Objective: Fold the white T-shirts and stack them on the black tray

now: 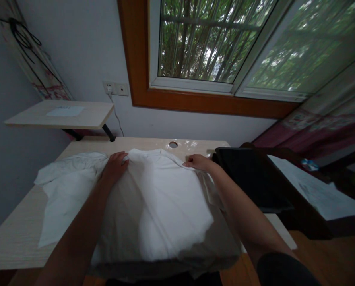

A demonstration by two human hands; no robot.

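A white T-shirt (165,198) lies spread on the light wooden desk (13,234), its neckline at the far end and its lower part falling over the near edge. At the shirt's far left corner, the fingers of my left hand (114,166) are closed on the shoulder fabric. My right hand (198,162) pinches the opposite shoulder edge between thumb and fingers. Left of my left forearm lies a second white garment (68,186), loosely folded and partly hidden by that arm.
A raised shelf (59,113) with a paper stands at the back left. On the right are a flat black item (249,178) and a dark surface bearing a paper sheet (314,190). Behind the desk are a wall socket (115,88), a hanging cable and a window (213,43).
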